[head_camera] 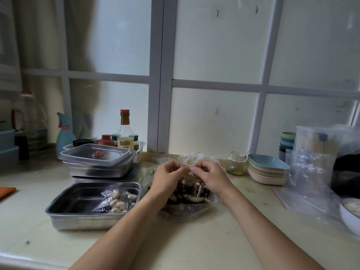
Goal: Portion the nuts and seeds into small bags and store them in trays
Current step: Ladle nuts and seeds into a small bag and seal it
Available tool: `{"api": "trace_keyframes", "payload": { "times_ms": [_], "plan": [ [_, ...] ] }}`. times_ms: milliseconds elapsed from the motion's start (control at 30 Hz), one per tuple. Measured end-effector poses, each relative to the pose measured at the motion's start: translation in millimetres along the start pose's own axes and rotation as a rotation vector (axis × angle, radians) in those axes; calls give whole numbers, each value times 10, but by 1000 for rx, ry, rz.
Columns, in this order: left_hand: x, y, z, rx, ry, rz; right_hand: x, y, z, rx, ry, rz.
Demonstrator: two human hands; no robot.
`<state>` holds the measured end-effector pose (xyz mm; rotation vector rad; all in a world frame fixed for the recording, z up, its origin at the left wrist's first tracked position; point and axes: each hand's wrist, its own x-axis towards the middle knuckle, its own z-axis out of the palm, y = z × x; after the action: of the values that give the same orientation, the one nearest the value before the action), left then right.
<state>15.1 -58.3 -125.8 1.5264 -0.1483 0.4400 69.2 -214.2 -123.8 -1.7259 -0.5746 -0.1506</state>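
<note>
Pale window panes (214, 45) with grey-blue bars fill the far wall, and they are cloudy, so I cannot see through them. Below them I see a light counter (175, 240) with little specks on it.

Both of my person's arms reach out over the counter. The left hand (167, 178) and the right hand (210, 176) are close together, fingers curled. Each one pinches the top of a small clear bag (187, 179) with a red strip. The small bag hangs over a big clear bag of nuts (187, 199), which lies open on the counter under the hands.

Just left of the big bag sits a metal tray (64, 215). Filled little bags (116, 201) of pale nuts and dark bits lie in its right side. Farther back on the left is a stack of trays (97, 171) with a clear lid (93, 154) on top. Behind the stack is a white basket holding a bottle with a red cap (124, 129) and some small jars. A blue spray bottle (64, 137) stands to the left of that.

On the right, near the window, stands a glass jar (236, 163). Beside it is a pile of coloured dishes (266, 172), with stacked cups (287, 143) behind. Clear plastic bags (311, 168) stand farther right, and a white bowl (350, 217) peeks in at the right edge.
</note>
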Motion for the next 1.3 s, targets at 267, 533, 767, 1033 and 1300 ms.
{"api": "trace_keyframes", "payload": {
  "times_ms": [267, 533, 767, 1033, 1300],
  "plan": [
    [34, -63, 13, 63, 25, 3, 50, 81, -2, -90, 52, 17],
    [55, -74, 4, 144, 63, 11, 25, 70, -19, -87, 53, 20],
    [42, -91, 19, 127, -2, 35, 3, 44, 0, -76, 15, -13],
    [53, -90, 5, 145, 12, 72, -2, 20, 10, -125, 27, -27],
    [118, -139, 21, 215, 103, 50, -21, -46, 3, -61, 25, 35]
  ]
}}
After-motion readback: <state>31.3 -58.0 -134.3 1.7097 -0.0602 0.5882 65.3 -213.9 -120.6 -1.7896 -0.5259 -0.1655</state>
